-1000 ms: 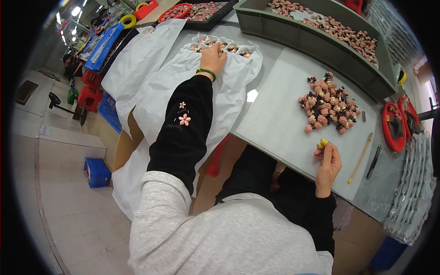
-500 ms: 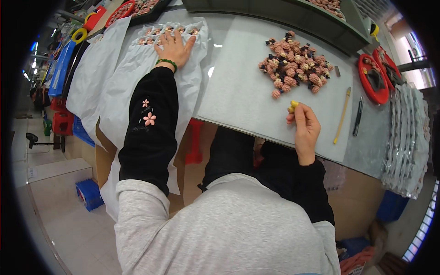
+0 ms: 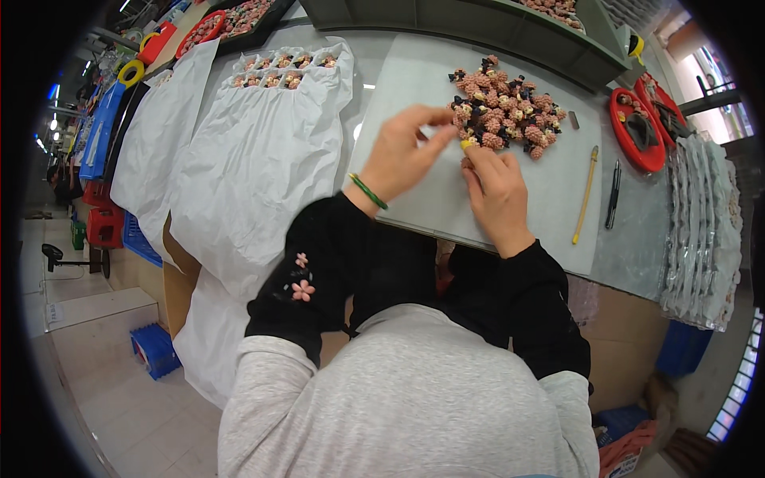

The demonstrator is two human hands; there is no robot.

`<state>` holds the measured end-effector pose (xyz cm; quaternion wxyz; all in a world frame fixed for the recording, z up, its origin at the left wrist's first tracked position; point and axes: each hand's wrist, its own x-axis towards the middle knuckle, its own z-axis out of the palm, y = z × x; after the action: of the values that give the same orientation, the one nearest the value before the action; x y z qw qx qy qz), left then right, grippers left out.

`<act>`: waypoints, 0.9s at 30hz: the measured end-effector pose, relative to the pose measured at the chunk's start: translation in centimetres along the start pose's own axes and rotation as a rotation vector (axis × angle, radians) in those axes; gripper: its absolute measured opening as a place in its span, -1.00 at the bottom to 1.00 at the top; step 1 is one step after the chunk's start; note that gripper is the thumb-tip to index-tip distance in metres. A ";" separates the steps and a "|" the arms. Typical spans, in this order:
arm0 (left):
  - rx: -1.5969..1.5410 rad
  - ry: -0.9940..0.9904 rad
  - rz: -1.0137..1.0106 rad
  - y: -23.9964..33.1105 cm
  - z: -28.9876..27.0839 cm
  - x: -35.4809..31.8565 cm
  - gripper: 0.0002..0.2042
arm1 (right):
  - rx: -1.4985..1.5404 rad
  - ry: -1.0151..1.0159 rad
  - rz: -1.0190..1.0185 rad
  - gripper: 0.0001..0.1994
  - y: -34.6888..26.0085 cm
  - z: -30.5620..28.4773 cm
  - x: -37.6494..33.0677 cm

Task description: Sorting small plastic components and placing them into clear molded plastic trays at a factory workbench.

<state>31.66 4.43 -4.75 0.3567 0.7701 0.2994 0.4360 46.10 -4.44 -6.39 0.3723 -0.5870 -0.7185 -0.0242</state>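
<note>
A heap of small figurines point(image 3: 510, 107) with bumpy pink tops and dark parts lies on a pale sheet point(image 3: 422, 80). My left hand point(image 3: 398, 155), wearing a green bracelet point(image 3: 368, 192), reaches to the heap's left edge. Its thumb and fingers are apart, slightly blurred, with nothing visible between them. At the near edge of the heap, my right hand point(image 3: 500, 191) pinches a pink-topped figurine point(image 3: 466, 162) between thumb and fingers, which partly hide it. Yellow covers a fingertip of that hand. To the left, a compartmented tray point(image 3: 341, 68) holds several similar figurines, partly under white paper point(image 3: 247, 151).
A yellow stick-like tool point(image 3: 586, 195) and a black pen point(image 3: 613, 195) lie right of the heap. Beyond them are a red dish point(image 3: 649, 151) and stacked clear trays point(image 3: 701, 231). A grey-green bin point(image 3: 470, 36) stands along the back. More pink pieces sit at the far left.
My left hand has left the tray and moved right to the heap. My right hand has moved slightly left and farther away, to the heap's edge. The tray's figurines are uncovered to view.
</note>
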 end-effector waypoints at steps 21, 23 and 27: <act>-0.889 -0.060 -0.384 -0.7 4.6 -3.9 -0.67 | 1.094 0.319 0.621 -0.74 -0.3 1.5 -2.9; -0.791 -0.134 -0.460 -1.1 4.6 -3.8 -0.70 | 1.079 0.350 0.604 -0.72 -0.1 1.6 -3.0; -0.751 -0.148 -0.482 -1.1 4.3 -3.9 -0.72 | 1.078 0.339 0.589 -0.71 -0.3 1.7 -3.0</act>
<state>33.62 0.84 -9.03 0.7232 0.5247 0.2651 0.3625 45.13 -6.22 -9.17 0.7149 -0.4784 -0.3693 0.3516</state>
